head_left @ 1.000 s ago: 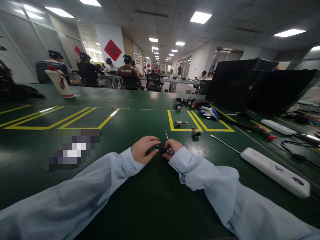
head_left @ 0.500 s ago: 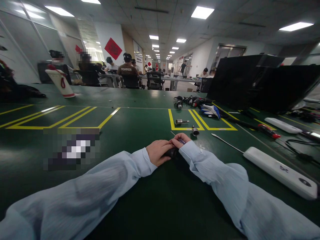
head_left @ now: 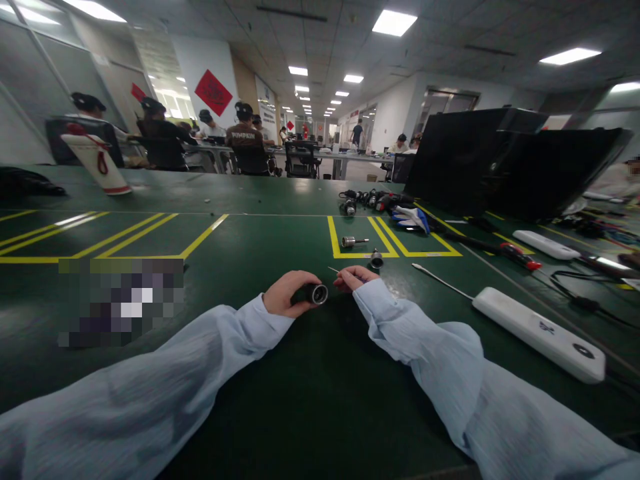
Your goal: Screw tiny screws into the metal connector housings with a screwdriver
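Note:
My left hand [head_left: 286, 293] is closed around a dark cylindrical part [head_left: 319, 293], whose round, hollow metal end faces me. Just to its right, my right hand [head_left: 353, 277] pinches a slim tool with a thin metal shaft [head_left: 332, 269] that points left, looking like a small screwdriver. Its handle is mostly hidden by my fingers. A small gap separates the tool from the cylinder. Beyond my right hand lie a metal socket-like piece with a thin stem [head_left: 354, 241] and a second round metal piece [head_left: 377, 259].
Yellow tape [head_left: 336, 237] marks boxes on the green table [head_left: 280, 400]. At right are a white power strip [head_left: 540, 333], a red-and-black tool [head_left: 520, 255], gloves [head_left: 411, 219] and black cases [head_left: 465, 153]. A white cup-like container [head_left: 100, 163] stands at left; people sit beyond.
My hands have come apart. My left hand has turned the dark cylinder so its open end shows, while my right hand keeps the thin tool. The whole view has shifted slightly.

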A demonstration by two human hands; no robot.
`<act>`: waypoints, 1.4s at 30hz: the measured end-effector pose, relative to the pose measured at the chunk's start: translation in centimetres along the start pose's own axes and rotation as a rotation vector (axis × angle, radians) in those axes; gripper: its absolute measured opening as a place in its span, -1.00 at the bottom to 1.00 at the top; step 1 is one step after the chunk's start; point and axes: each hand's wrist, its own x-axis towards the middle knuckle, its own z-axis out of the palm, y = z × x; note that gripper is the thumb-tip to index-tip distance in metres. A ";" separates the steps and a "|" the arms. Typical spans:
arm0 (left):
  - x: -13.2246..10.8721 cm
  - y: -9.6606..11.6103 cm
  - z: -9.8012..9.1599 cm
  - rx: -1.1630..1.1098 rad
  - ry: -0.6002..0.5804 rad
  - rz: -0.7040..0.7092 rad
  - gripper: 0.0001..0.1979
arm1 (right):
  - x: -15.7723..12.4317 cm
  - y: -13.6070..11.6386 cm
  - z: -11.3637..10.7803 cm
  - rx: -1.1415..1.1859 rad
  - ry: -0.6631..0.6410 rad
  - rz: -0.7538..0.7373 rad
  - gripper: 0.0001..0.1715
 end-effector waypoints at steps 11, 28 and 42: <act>-0.1 0.3 -0.2 0.104 0.015 0.051 -0.74 | -0.7 -1.1 -0.1 -0.072 -0.018 -0.036 -0.66; -1.3 1.6 -0.7 0.457 -0.131 0.015 -0.68 | -2.1 -3.3 -0.2 -0.183 -0.026 -0.026 -0.52; -1.4 0.9 -0.3 0.317 0.019 -0.128 -0.66 | -1.8 -2.2 -0.1 -0.223 -0.002 -0.136 -0.65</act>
